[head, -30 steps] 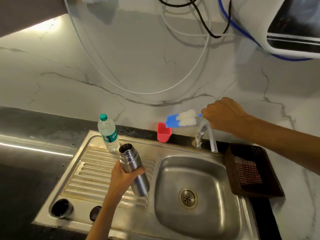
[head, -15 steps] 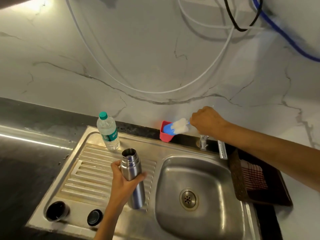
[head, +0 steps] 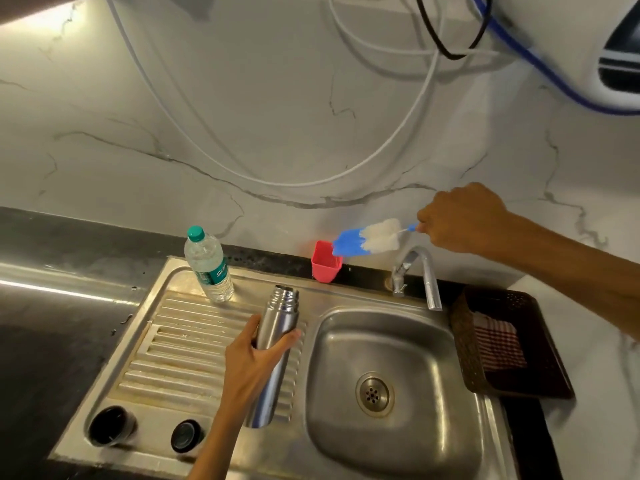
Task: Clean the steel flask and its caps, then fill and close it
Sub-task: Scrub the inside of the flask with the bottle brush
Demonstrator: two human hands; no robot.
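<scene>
My left hand [head: 254,362] grips the open steel flask [head: 275,344] around its middle, upright over the ribbed drainboard [head: 180,351]. My right hand [head: 460,218] holds the handle of a bottle brush [head: 367,240] with a blue and white head, which hovers just above the pink cup [head: 325,263] at the wall. Two dark flask caps stand at the drainboard's front edge: a larger cup cap [head: 111,426] and a smaller stopper [head: 186,435].
A plastic water bottle [head: 209,266] with a green cap stands at the drainboard's back. The tap [head: 419,271] arches over the sink basin [head: 388,382]. A dark basket [head: 509,344] with a checked cloth sits right of the sink. Cables hang on the marble wall.
My right hand has lifted the brush up and to the right, out of the pink cup. My left hand keeps the flask upright in about the same place.
</scene>
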